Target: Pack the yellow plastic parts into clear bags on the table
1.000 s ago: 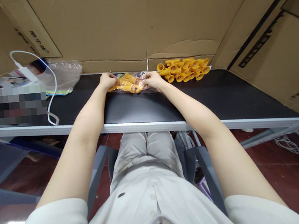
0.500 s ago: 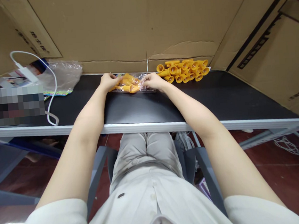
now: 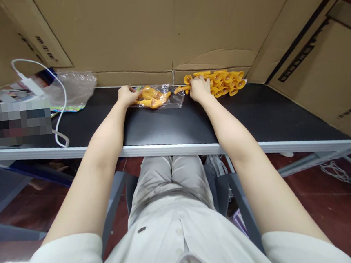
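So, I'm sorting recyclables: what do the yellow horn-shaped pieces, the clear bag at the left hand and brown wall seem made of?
Yellow horn-shaped pieces: probably moulded plastic, smooth with slight sheen.
Clear bag: likely thin plastic film, glossy, see-through and crinkled.
Brown wall: apparently cardboard, matte, with creases.

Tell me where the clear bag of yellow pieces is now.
In the head view, the clear bag lies near the back of the black tabletop, with the left hand at its left end and the yellow pile to its right.
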A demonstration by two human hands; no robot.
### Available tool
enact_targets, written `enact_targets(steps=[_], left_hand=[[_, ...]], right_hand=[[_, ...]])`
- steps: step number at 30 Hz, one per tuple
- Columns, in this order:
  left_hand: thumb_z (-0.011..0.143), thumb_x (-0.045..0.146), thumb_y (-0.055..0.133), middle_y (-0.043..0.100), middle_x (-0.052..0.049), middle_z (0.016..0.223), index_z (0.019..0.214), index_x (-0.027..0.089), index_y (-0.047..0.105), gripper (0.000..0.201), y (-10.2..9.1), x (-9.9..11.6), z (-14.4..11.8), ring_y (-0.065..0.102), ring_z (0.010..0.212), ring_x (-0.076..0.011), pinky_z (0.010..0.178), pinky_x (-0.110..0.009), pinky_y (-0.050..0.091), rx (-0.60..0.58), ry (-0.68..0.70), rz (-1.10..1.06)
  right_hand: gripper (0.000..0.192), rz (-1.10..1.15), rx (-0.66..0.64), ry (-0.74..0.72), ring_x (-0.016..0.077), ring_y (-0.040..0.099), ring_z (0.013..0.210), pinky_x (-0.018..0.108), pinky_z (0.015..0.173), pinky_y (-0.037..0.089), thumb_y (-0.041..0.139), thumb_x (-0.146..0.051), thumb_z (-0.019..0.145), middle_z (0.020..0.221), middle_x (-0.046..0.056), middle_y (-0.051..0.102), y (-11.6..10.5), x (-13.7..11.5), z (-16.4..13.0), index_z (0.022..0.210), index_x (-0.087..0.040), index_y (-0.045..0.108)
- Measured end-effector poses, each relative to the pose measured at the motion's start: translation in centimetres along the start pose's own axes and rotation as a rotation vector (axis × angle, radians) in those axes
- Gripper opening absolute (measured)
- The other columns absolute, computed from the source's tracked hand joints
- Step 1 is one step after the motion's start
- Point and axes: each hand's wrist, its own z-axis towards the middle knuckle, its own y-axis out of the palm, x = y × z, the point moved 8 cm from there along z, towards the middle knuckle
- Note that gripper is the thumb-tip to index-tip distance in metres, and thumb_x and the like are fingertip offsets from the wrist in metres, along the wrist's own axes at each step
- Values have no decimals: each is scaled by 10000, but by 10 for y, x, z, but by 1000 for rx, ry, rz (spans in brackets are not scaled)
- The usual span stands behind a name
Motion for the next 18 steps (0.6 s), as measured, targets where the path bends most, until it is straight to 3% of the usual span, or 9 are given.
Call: enact_targets(steps=[5,10,15,18], left_hand=[[876,339,749,789,-226,1288,1092,121,801,312,0,-1,3,691,1360,-430,1213,-451,523,18,9,13],[884,345,737,776,-226,1303,1104,117,787,320,1,-1,4,692,1358,-413,1209,-423,520,7,21,28],[910,356,731,771,-244,1334,1112,109,787,324,2,-2,6,682,1374,-428,1216,-452,517,2,35,32],[912,353,741,778,-233,1321,1125,113,796,326,3,-2,6,688,1372,-420,1214,-438,519,2,33,35]], right_hand=[[410,5,37,-3,441,546,1471,672,1233,376,570,-169,1071,1456,318,677,8,3,5,1448,-13,608],[335,124,89,4,439,573,1435,673,1224,394,600,-260,1080,1458,278,671,4,12,9,1379,-110,630],[287,412,215,174,338,670,1325,551,1199,505,701,-238,1038,1365,185,721,-11,24,18,1302,-162,617],[268,686,340,196,250,714,1258,422,1163,556,716,-213,1038,1327,152,738,-18,27,29,1277,-154,610]])
